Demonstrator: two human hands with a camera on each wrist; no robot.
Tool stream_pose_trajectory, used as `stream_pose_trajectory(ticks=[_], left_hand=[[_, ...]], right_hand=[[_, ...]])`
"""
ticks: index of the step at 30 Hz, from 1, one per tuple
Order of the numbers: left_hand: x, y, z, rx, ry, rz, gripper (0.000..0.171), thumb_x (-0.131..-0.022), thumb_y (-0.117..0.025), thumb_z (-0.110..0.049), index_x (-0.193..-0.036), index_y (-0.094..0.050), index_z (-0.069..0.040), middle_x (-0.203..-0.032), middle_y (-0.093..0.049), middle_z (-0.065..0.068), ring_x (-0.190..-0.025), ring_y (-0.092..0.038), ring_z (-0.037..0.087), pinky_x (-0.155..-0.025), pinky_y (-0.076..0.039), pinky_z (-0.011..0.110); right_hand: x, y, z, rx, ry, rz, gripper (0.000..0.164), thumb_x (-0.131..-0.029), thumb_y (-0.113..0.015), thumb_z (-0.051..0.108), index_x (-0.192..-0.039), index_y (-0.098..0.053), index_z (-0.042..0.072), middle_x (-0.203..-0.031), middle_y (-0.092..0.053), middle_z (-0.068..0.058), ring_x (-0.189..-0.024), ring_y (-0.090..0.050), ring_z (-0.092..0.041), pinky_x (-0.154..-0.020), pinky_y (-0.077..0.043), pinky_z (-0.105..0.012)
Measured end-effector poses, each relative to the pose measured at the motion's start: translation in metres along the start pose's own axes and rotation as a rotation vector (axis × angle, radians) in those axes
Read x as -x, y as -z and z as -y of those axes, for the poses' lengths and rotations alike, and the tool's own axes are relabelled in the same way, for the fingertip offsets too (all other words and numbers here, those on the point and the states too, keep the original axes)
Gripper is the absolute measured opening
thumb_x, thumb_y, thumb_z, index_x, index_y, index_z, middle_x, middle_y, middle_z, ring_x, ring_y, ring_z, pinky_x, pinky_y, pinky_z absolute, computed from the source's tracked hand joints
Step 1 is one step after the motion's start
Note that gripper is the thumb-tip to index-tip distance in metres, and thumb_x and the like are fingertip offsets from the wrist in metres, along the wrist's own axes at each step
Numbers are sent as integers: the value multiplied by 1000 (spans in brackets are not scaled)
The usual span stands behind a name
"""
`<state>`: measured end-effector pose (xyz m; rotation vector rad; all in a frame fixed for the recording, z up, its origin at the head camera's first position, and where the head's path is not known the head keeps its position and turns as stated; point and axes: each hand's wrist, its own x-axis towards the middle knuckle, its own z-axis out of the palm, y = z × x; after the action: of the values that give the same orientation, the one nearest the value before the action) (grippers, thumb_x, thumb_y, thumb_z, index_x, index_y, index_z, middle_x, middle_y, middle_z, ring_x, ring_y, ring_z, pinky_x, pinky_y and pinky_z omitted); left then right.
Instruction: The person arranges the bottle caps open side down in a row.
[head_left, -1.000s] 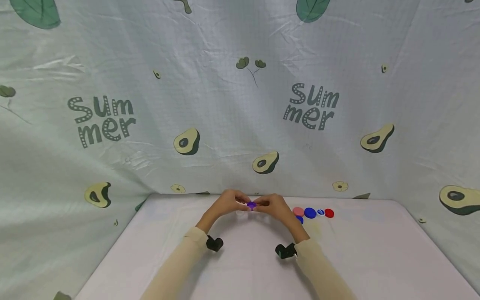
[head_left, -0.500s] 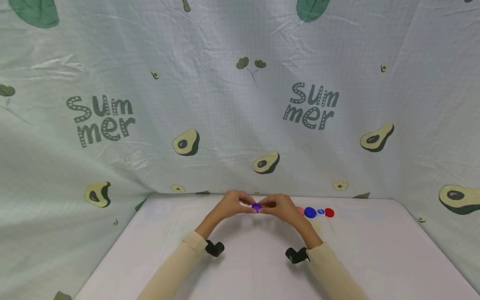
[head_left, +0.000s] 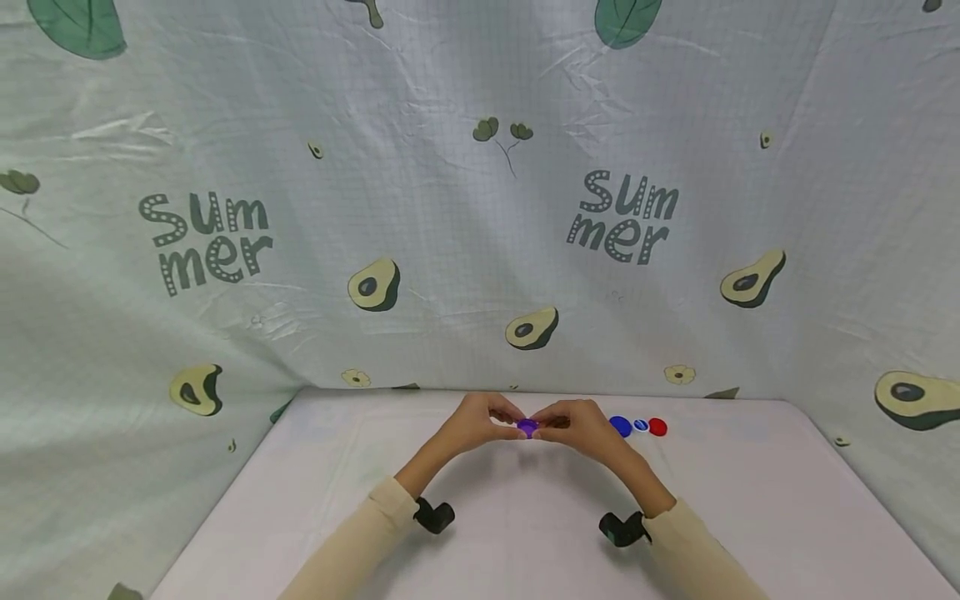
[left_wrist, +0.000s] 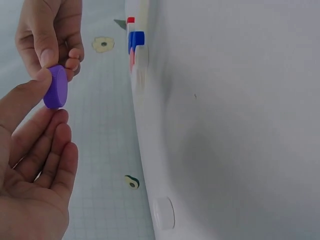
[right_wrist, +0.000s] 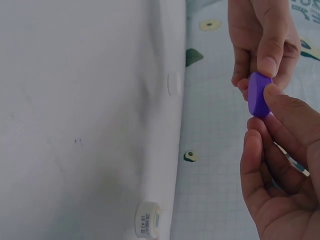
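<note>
A purple ridged bottle cap (head_left: 528, 428) is held up over the far part of the table between my two hands. My left hand (head_left: 480, 425) pinches it from the left with thumb and fingers. From the right, my right hand (head_left: 581, 427) pinches the same cap. In the left wrist view the purple cap (left_wrist: 56, 89) stands on edge, a thumb from each hand on its near rim. The right wrist view shows one flat face of the purple cap (right_wrist: 259, 95) turned toward the table.
A blue cap (head_left: 620, 426), a small blue-and-white cap (head_left: 641, 425) and a red cap (head_left: 657, 427) lie right of my right hand. A white cap (left_wrist: 164, 213) sits by the table's far edge. A white cap with printing (right_wrist: 146, 220) appears in the right wrist view. A patterned sheet (head_left: 450, 208) hangs behind.
Both hands have moved right and slightly nearer to me, carrying the purple cap. The pink cap and a second blue cap beside my right hand are now hidden from the head view.
</note>
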<state>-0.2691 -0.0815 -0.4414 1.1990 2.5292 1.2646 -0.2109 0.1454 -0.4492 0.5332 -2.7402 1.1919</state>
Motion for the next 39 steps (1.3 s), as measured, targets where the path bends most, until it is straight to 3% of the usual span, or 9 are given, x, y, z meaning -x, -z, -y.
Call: stream_pose_trajectory(ticks=[3, 9, 16, 22, 26, 32, 39], left_hand=[[1, -4, -4, 11, -13, 8, 23, -85, -85, -19, -105, -79, -8, -97, -76, -1, -93, -68, 19, -84, -57, 31], [2, -14, -11, 50, -36, 20, 27, -89, -81, -15, -113, -74, -4, -105, -74, 4, -89, -66, 9, -84, -56, 23], [1, -25, -18, 126, -49, -11, 36, -89, -79, -12, -122, -68, -4, -109, -73, 6, -94, -68, 13, -87, -56, 21], [-2, -36, -20, 192, -57, -61, 30, -89, -79, -9, -115, -67, -2, -107, -72, 8, -94, -68, 14, -87, -57, 24], [-4, -44, -23, 254, -57, -92, 20, -92, -76, -9, -108, -65, -2, -105, -71, 8, -94, -69, 16, -85, -57, 22], [-7, -53, -29, 302, -73, -141, 14, -94, -73, -10, -104, -66, -3, -102, -71, 8, -96, -70, 19, -86, -57, 23], [-12, -64, -32, 338, -59, -175, 12, -98, -69, -12, -107, -65, -5, -104, -72, 8, -94, -70, 20, -83, -57, 22]], right_hand=[[6, 3, 0, 4, -2, -3, 26, -90, -79, 23, -112, -78, 9, -95, -74, 3, -83, -67, -11, -75, -59, -24], [18, 10, 2, 6, -23, -22, 26, -90, -79, 24, -112, -78, 9, -97, -75, 1, -85, -69, -12, -76, -60, -26], [29, 17, 0, 53, -67, -89, 25, -90, -79, 27, -109, -78, 10, -95, -75, 3, -82, -68, -11, -74, -60, -26], [38, 20, -1, 23, -112, -125, 25, -93, -76, 28, -110, -78, 10, -98, -75, 1, -86, -69, -14, -77, -60, -29], [42, 18, -1, 5, -141, -190, 30, -94, -75, 29, -119, -74, 12, -109, -75, -3, -95, -71, -21, -80, -61, -33], [48, 12, 1, -9, -68, -331, 29, -94, -75, 16, -121, -67, 10, -118, -71, -10, -105, -71, -29, -84, -60, -37], [55, 11, 1, 41, 11, -432, 20, -93, -74, 8, -112, -73, 14, -112, -71, -3, -98, -73, -23, -82, -61, -36]])
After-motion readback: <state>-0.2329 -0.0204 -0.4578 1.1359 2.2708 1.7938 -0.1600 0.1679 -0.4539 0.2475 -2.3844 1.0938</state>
